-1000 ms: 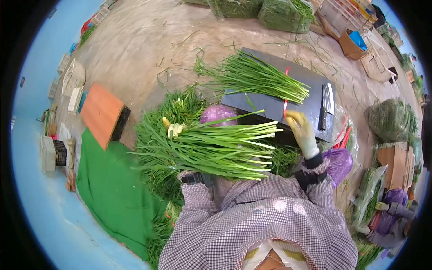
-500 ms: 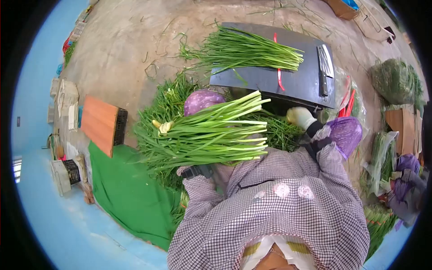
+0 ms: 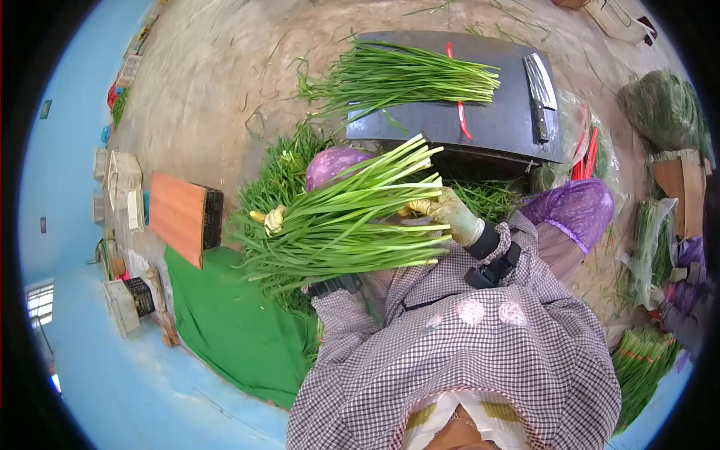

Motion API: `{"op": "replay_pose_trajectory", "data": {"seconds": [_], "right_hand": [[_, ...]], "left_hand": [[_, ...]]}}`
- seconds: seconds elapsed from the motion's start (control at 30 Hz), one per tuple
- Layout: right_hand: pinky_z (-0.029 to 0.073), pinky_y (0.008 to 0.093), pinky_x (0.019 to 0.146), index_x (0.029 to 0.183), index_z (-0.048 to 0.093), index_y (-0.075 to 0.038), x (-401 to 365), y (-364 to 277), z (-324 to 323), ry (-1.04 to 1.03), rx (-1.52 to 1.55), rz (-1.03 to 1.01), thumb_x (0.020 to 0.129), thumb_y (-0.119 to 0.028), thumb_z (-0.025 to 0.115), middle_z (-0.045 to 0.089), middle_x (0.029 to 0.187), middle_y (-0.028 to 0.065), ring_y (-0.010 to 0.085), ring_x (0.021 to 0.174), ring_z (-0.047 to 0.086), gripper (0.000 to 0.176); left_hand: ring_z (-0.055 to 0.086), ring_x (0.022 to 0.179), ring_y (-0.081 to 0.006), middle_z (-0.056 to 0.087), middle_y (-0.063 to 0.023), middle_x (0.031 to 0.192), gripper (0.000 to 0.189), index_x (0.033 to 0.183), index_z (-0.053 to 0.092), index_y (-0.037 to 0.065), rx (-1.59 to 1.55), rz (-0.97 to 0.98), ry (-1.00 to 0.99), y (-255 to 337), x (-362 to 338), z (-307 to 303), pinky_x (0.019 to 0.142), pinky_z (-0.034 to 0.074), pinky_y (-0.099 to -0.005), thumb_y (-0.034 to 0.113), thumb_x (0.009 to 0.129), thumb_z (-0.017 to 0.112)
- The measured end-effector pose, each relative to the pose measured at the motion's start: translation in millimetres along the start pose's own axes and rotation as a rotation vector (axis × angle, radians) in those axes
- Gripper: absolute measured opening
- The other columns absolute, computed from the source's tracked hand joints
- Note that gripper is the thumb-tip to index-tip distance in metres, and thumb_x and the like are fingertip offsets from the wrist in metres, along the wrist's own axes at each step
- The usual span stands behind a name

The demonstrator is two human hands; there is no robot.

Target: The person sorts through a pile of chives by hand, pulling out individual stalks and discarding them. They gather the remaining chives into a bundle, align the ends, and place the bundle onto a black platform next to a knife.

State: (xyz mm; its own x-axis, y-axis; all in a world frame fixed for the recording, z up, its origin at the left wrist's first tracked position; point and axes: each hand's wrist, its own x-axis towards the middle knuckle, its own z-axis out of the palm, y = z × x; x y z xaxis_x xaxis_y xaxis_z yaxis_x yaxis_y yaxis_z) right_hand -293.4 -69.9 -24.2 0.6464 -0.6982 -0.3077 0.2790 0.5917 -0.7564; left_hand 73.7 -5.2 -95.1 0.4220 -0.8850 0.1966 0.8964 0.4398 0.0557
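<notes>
Your right hand (image 3: pixel 456 217) just swung in to the stem end of the loose greens (image 3: pixel 341 225) in front of you, can't tell if it's gripping, but your left hand (image 3: pixel 274 220) has them clamped, so both are on that bunch now.

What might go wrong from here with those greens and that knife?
The stalks in the left hand are unbound and fanned out, so some might slip free. The knife lies bare on the board, so a careless reach might end in a cut. The bundle there sits across an unfastened tie and might shift if bumped.
</notes>
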Motion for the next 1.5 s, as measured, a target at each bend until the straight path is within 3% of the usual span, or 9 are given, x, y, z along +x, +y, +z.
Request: {"op": "replay_pose_trajectory", "data": {"seconds": [0.1,0.37,0.43,0.5,0.63,0.8,0.97,1.23,1.5], "right_hand": [[0.053,0.0298,0.086,0.106,0.069,0.001,-1.2,1.8,0.2,0.072,-0.417,-0.330,0.100,-0.012,0.061,0.073,0.101,0.0071,0.0146,0.093,0.066,0.017],[0.051,0.0311,0.087,0.089,0.069,0.000,-24.3,-25.8,-85.8,0.200,-0.112,-0.218,0.106,-0.028,0.053,0.070,0.090,0.0047,0.0152,0.088,0.063,0.037],[0.052,0.0326,0.090,0.111,0.071,0.000,-16.7,6.0,-137.6,0.125,-0.877,0.023,0.106,-0.032,0.054,0.073,0.110,0.0075,0.0175,0.098,0.066,0.037],[0.051,0.0334,0.095,0.121,0.070,-0.002,-17.4,-3.3,-98.7,0.087,-1.106,-0.195,0.104,-0.032,0.057,0.072,0.118,0.0109,0.0200,0.103,0.067,0.036],[0.046,0.0363,0.104,0.125,0.066,-0.001,17.4,-17.9,-25.8,-0.249,-0.734,-0.028,0.097,-0.032,0.066,0.067,0.127,0.0171,0.0282,0.119,0.061,0.042],[0.046,0.0392,0.102,0.121,0.067,-0.002,23.1,-6.5,30.0,-0.168,-0.547,-0.319,0.098,-0.022,0.059,0.064,0.125,0.0185,0.0313,0.115,0.060,0.031],[0.053,0.0249,0.071,0.105,0.071,-0.003,-7.0,-40.3,12.8,-0.255,-0.208,0.066,0.102,-0.024,0.060,0.071,0.090,0.0036,0.0095,0.081,0.065,0.025],[0.051,0.0297,0.096,0.126,0.066,0.000,24.6,1.7,51.2,-0.056,-0.408,-0.016,0.099,-0.012,0.066,0.070,0.120,0.0082,0.0153,0.107,0.064,0.030],[0.039,0.0209,0.059,0.100,0.069,-0.002,-15.2,-64.8,55.9,-0.044,-0.179,-0.055,0.102,-0.019,0.058,0.064,0.082,-0.0008,0.0038,0.063,0.047,0.021]], "left_hand": [[0.050,0.071,-0.0146,0.052,-0.0014,0.074,0.026,0.108,0.063,0.000,0.000,-0.012,-0.003,-0.3,0.4,-0.9,0.079,0.045,-0.0335,0.020,0.104,0.047],[0.051,0.071,-0.0148,0.053,-0.0017,0.074,0.027,0.106,0.063,0.000,-0.010,-0.039,0.002,0.1,-3.0,-6.8,0.079,0.045,-0.0339,0.021,0.104,0.047],[0.052,0.071,-0.0149,0.054,-0.0018,0.074,0.027,0.106,0.063,0.000,-0.015,-0.040,0.000,-1.7,-5.2,-7.9,0.079,0.046,-0.0340,0.022,0.104,0.047],[0.052,0.071,-0.0149,0.054,-0.0019,0.074,0.028,0.105,0.063,0.000,-0.017,-0.049,0.004,-3.9,-7.5,-8.6,0.079,0.046,-0.0342,0.022,0.104,0.047],[0.052,0.071,-0.0150,0.054,-0.0021,0.074,0.029,0.104,0.064,0.001,0.000,-0.060,0.010,-6.4,-8.2,-5.7,0.079,0.046,-0.0344,0.023,0.104,0.046],[0.053,0.071,-0.0151,0.055,-0.0023,0.074,0.030,0.103,0.064,0.001,0.008,-0.062,0.016,-5.5,-8.6,-0.6,0.079,0.047,-0.0346,0.025,0.104,0.046],[0.054,0.072,-0.0152,0.056,-0.0025,0.075,0.031,0.102,0.064,0.001,0.003,-0.030,0.027,-1.9,-13.7,0.3,0.078,0.047,-0.0349,0.026,0.104,0.046],[0.055,0.072,-0.0154,0.057,-0.0028,0.075,0.033,0.100,0.065,0.002,0.000,-0.013,0.029,-3.2,-12.8,2.3,0.078,0.048,-0.0354,0.028,0.105,0.046],[0.056,0.072,-0.0156,0.058,-0.0031,0.075,0.034,0.099,0.065,0.002,-0.008,-0.005,0.037,-2.2,-15.0,1.6,0.078,0.049,-0.0358,0.030,0.105,0.046]]}}
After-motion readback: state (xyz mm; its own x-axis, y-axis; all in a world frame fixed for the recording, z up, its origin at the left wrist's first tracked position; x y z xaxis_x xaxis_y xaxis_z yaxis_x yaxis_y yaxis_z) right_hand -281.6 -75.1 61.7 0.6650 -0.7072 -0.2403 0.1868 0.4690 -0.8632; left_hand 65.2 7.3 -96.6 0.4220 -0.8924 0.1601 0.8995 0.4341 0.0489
